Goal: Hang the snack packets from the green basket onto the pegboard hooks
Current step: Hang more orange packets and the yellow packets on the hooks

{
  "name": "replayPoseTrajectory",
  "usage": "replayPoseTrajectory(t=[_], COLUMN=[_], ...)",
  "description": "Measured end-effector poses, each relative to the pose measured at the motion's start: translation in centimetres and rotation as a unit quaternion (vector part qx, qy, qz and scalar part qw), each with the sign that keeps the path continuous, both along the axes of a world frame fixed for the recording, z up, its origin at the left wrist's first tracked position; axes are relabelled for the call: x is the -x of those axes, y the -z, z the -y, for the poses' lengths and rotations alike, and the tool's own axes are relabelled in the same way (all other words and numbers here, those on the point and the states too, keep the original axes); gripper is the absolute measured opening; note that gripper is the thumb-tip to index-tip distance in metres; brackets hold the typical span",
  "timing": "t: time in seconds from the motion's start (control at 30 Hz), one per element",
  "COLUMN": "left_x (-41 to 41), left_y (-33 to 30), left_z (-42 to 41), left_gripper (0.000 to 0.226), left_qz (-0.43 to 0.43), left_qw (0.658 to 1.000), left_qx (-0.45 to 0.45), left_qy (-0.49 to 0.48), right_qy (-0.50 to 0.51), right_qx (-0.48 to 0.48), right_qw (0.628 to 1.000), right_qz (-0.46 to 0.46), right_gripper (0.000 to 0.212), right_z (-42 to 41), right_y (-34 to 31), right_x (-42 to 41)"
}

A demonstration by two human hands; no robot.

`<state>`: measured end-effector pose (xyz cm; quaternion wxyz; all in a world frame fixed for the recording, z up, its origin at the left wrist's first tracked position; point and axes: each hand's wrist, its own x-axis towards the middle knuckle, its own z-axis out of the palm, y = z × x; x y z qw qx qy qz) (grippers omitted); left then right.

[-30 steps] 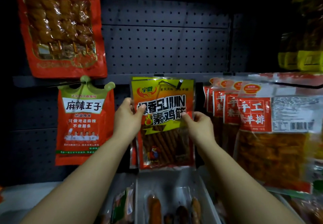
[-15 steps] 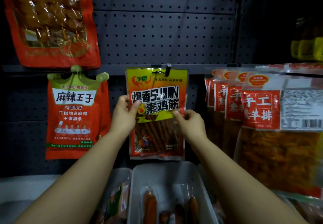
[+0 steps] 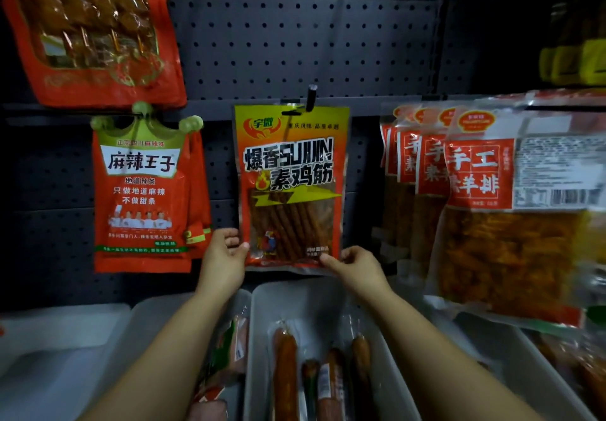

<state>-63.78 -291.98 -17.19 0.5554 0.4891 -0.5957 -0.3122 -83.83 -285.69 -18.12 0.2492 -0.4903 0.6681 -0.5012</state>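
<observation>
An orange and yellow snack packet (image 3: pixel 290 171) hangs flat against the dark pegboard (image 3: pixel 295 36), its top slot threaded on a black hook (image 3: pixel 310 97). My left hand (image 3: pixel 224 261) pinches the packet's lower left corner, thumb on the front. My right hand (image 3: pixel 355 266) pinches the lower right corner the same way. The green basket is not in view.
A crown-topped red packet (image 3: pixel 141 191) hangs to the left and a large red packet (image 3: pixel 88 26) above it. A row of red and white packets (image 3: pixel 475 197) hangs to the right. Below sit white trays (image 3: pixel 314 296) holding wrapped sausages (image 3: pixel 285 371).
Both hands have slid down from the packet's middle to its bottom corners. The packet now hangs straight on the hook, and the view has tilted down slightly.
</observation>
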Motion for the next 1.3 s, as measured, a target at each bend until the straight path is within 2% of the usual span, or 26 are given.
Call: replayPoseTrajectory(t=[0.13,0.23,0.3,0.37,0.43,0.57,0.73,0.83,0.93,1.03,1.1,1.2,1.3], left_x=[-0.7,-0.7,0.2,2.3,5.1,11.3,17.4,21.0,24.7,27.5,29.3,31.9,34.2], left_y=[2.1,2.7,2.7,2.5,2.8,5.4,12.3,17.5,22.7,27.9,30.7,33.9,35.8], left_z=[-4.6,-8.6,-11.7,-15.4,-19.9,-28.6,-36.3,-38.6,-39.9,-40.5,-40.4,-39.6,-38.4], left_gripper=[0.049,0.058,0.047,0.029,0.027,0.021,0.019,0.018,0.013,0.017,0.017,0.014,0.017], left_qz=[0.031,-0.001,-0.023,-0.037,-0.053,-0.049,0.006,0.033,0.078,0.132,0.160,0.182,0.206], left_qw=[0.999,1.000,0.998,0.988,0.962,0.878,0.794,0.763,0.743,0.731,0.728,0.748,0.765], left_qx=[-0.004,-0.009,0.002,0.026,0.030,-0.024,-0.124,-0.198,-0.293,-0.361,-0.370,-0.341,-0.302], left_qy=[0.008,0.030,0.066,0.145,0.265,0.476,0.595,0.614,0.596,0.564,0.555,0.540,0.531], right_qy=[0.034,0.061,0.053,0.068,0.107,0.203,0.363,0.408,0.395,0.375,0.371,0.357,0.319], right_qx=[-0.041,-0.034,-0.014,0.012,0.024,0.005,-0.090,-0.207,-0.335,-0.359,-0.355,-0.396,-0.468], right_qw=[0.998,0.998,0.998,0.998,0.994,0.979,0.926,0.889,0.853,0.838,0.824,0.786,0.770], right_qz=[0.046,0.006,0.010,0.011,0.018,0.028,0.048,0.021,-0.063,-0.169,-0.239,-0.314,-0.295], right_gripper=[0.032,0.026,0.018,0.012,0.009,0.010,0.021,0.021,0.007,0.027,0.040,0.051,0.059], right_z=[-4.5,-9.4,-13.6,-18.2,-23.2,-34.0,-46.5,-50.8,-52.6,-52.3,-51.5,-50.0,-48.9], right_y=[2.0,3.0,3.6,4.2,5.0,7.7,15.5,21.8,27.0,30.2,31.6,33.4,35.6], right_x=[-0.6,-0.8,-0.6,-0.1,0.8,4.3,9.6,12.3,14.6,17.4,19.8,23.9,27.4])
